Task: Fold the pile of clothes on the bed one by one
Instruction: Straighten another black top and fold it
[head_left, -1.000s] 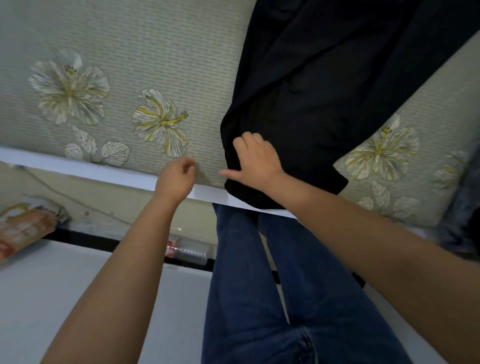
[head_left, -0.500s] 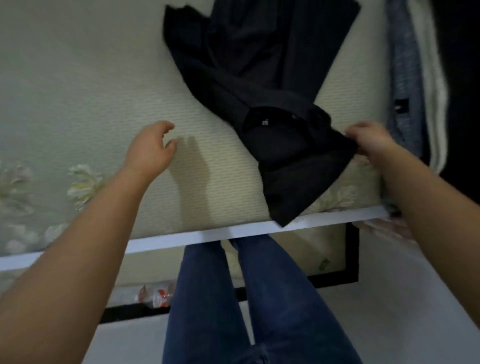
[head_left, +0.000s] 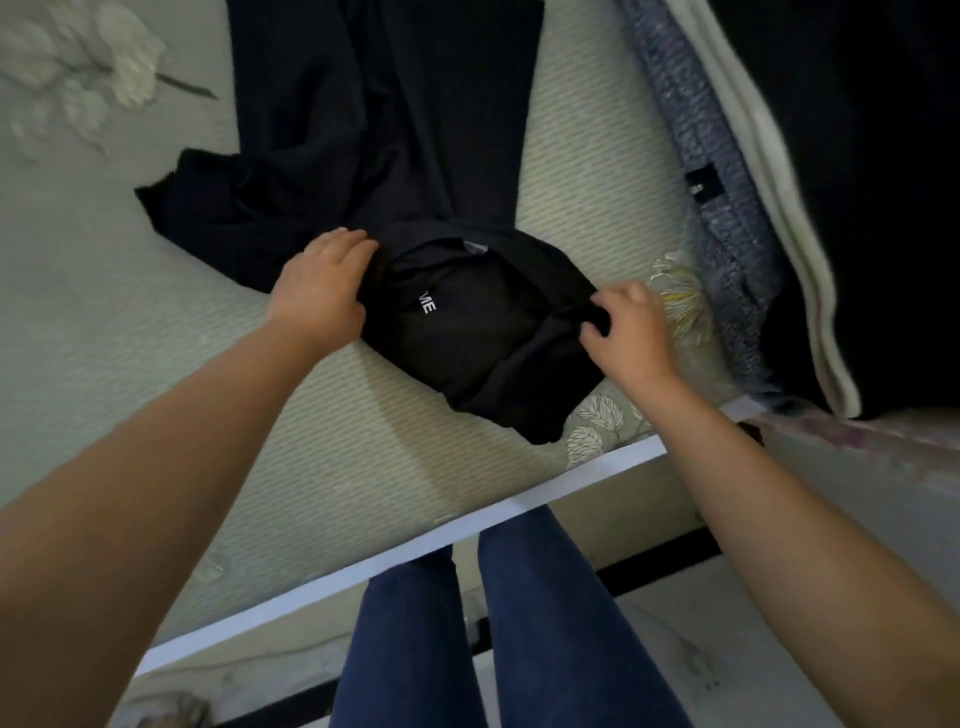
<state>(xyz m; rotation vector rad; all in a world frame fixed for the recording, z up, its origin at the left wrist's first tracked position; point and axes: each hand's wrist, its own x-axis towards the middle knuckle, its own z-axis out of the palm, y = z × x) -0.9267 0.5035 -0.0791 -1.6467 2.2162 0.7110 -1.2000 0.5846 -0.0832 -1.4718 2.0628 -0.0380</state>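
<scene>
A black garment (head_left: 467, 322) with small white letters lies bunched near the front edge of the bed (head_left: 156, 338). Its long dark body (head_left: 384, 114) stretches away toward the top of the view. My left hand (head_left: 324, 291) presses on the garment's left edge, fingers curled over the cloth. At the garment's right edge, my right hand (head_left: 626, 327) pinches a fold of the black fabric.
A blue-grey knitted garment (head_left: 727, 218), a cream cloth (head_left: 779, 208) and a dark cloth (head_left: 883, 182) lie piled at the bed's right side. The white bed frame edge (head_left: 415, 545) runs just in front of my jeans-clad legs (head_left: 493, 623).
My left hand has moved right from the bare sheet onto the garment's left edge. My right hand has shifted along the right edge. The view has swung closer over the garment.
</scene>
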